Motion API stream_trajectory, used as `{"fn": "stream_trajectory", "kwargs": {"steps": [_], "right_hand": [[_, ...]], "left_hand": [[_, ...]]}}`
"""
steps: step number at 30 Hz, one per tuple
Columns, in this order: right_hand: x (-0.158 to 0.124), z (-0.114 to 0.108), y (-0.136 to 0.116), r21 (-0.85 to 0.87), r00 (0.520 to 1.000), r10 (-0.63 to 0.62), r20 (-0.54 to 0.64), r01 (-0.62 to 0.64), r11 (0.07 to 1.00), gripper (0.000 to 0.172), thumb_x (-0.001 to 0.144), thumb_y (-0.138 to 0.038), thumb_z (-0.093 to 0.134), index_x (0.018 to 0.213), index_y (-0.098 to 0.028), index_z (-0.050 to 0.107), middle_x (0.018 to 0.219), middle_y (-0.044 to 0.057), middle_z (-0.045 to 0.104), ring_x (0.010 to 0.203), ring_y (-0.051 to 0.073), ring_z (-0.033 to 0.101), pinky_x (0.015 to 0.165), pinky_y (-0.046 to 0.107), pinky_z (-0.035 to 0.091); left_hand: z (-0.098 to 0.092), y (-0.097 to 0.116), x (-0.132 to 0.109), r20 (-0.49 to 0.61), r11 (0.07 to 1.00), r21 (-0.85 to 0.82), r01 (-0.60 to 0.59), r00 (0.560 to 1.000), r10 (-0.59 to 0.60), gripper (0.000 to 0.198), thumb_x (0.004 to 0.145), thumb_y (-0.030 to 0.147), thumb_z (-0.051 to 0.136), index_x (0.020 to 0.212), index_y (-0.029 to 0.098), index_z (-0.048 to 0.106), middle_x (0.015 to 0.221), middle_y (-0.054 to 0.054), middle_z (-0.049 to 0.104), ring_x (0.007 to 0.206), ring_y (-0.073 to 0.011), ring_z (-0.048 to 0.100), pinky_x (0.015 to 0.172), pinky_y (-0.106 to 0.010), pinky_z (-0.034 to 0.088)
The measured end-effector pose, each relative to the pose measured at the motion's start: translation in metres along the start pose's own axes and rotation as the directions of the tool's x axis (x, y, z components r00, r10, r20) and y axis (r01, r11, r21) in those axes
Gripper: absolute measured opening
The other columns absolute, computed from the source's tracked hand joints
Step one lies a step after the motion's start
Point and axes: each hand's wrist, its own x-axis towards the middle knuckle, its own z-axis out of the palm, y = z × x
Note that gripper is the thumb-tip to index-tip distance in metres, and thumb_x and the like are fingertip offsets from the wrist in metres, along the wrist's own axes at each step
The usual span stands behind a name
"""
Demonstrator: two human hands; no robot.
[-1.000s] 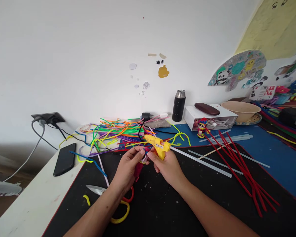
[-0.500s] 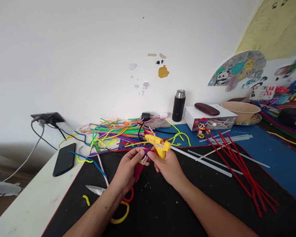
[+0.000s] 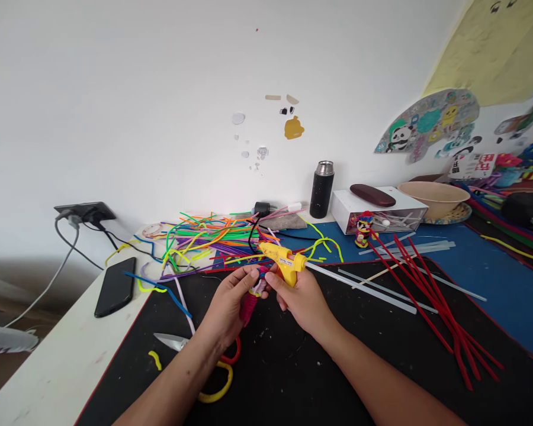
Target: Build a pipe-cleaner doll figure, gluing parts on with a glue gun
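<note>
White wall point(image 3: 160, 118) backs the desk; in the head view a black mat point(image 3: 284, 390), edged in red, spreads between the forearms, with scissors point(image 3: 173, 341) crossing behind the left one and red stems point(image 3: 459, 349) well off to the right. A small pink figure point(image 3: 250, 305) (blue shows at its top) sits in the left hand point(image 3: 226, 302), pinched between thumb and fingers. Both forearms reach forward, converging; the right hand point(image 3: 304, 299) grips a yellow glue gun point(image 3: 288, 269), nozzle leftward, thumb tip near the figure's top.

The left hand point(image 3: 231, 296) partly hides the pink piece point(image 3: 249, 305).
</note>
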Motion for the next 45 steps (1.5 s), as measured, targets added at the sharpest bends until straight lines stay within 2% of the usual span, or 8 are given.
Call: {"fn": "stream_trajectory", "kwargs": {"steps": [4,15,24,28,32,38,45], "right_hand": [[0.000,0.000,0.001,0.011,1.000,-0.003,0.005,0.003,1.000,0.037,0.085,-0.053,0.073,0.096,-0.020,0.061,0.063,-0.004,0.057,0.042,0.009,0.045,0.041,0.023,0.034],[-0.003,0.001,-0.008,0.003,1.000,0.003,0.013,-0.003,1.000,0.041,0.083,-0.056,0.069,0.096,-0.018,0.059,0.056,-0.008,0.055,0.040,0.008,0.042,0.041,0.022,0.032],[-0.001,0.000,-0.004,0.007,1.000,-0.002,0.003,0.002,1.000,0.037,0.084,-0.052,0.069,0.096,-0.019,0.059,0.055,-0.009,0.053,0.040,0.009,0.043,0.040,0.022,0.032],[-0.001,-0.001,-0.003,-0.033,1.000,-0.010,-0.005,0.009,0.999,0.034,0.087,-0.051,0.066,0.094,-0.019,0.059,0.050,-0.010,0.049,0.039,0.009,0.041,0.041,0.021,0.031],[-0.002,-0.001,-0.005,-0.025,1.000,0.000,-0.014,0.000,1.000,0.038,0.087,-0.056,0.065,0.096,-0.019,0.057,0.047,-0.011,0.046,0.039,0.009,0.040,0.040,0.021,0.029],[-0.003,-0.001,-0.011,0.002,1.000,-0.008,0.012,0.008,1.000,0.049,0.083,-0.067,0.066,0.094,-0.020,0.056,0.049,-0.010,0.047,0.039,0.009,0.040,0.039,0.022,0.029],[-0.002,-0.001,-0.006,0.008,1.000,-0.021,0.021,0.021,1.000,0.045,0.084,-0.062,0.069,0.094,-0.019,0.059,0.054,-0.009,0.051,0.040,0.009,0.042,0.041,0.022,0.030]], "left_hand": [[0.001,0.001,-0.001,-0.013,1.000,-0.008,0.013,1.000,-0.013,0.041,0.060,0.033,0.099,0.087,0.011,0.078,0.070,-0.003,0.072,0.059,-0.0121,0.066,0.059,-0.020,0.053],[0.002,0.003,-0.001,-0.019,1.000,-0.024,0.016,1.000,-0.016,0.041,0.058,0.033,0.100,0.085,0.010,0.079,0.071,-0.004,0.072,0.059,-0.0120,0.065,0.058,-0.020,0.054],[0.001,0.005,-0.001,-0.003,1.000,-0.008,-0.002,1.000,0.002,0.039,0.060,0.033,0.099,0.086,0.010,0.080,0.072,-0.005,0.073,0.062,-0.0124,0.065,0.058,-0.020,0.056],[0.001,0.007,-0.001,-0.036,1.000,0.005,0.001,0.999,-0.001,0.041,0.061,0.035,0.098,0.085,0.010,0.078,0.076,-0.008,0.076,0.062,-0.0131,0.067,0.059,-0.020,0.056],[0.000,0.008,0.001,-0.052,1.000,0.013,-0.008,0.999,0.009,0.042,0.060,0.036,0.099,0.084,0.010,0.077,0.081,-0.009,0.077,0.063,-0.0136,0.068,0.058,-0.020,0.055],[-0.001,0.005,0.002,-0.054,1.000,0.003,-0.017,0.998,0.017,0.041,0.059,0.033,0.100,0.084,0.010,0.077,0.072,-0.005,0.074,0.061,-0.0133,0.067,0.058,-0.021,0.056],[0.000,0.001,0.000,-0.010,0.998,0.052,-0.030,0.999,0.030,0.041,0.062,0.033,0.098,0.089,0.011,0.078,0.071,-0.004,0.073,0.059,-0.0128,0.066,0.059,-0.021,0.054]]}}
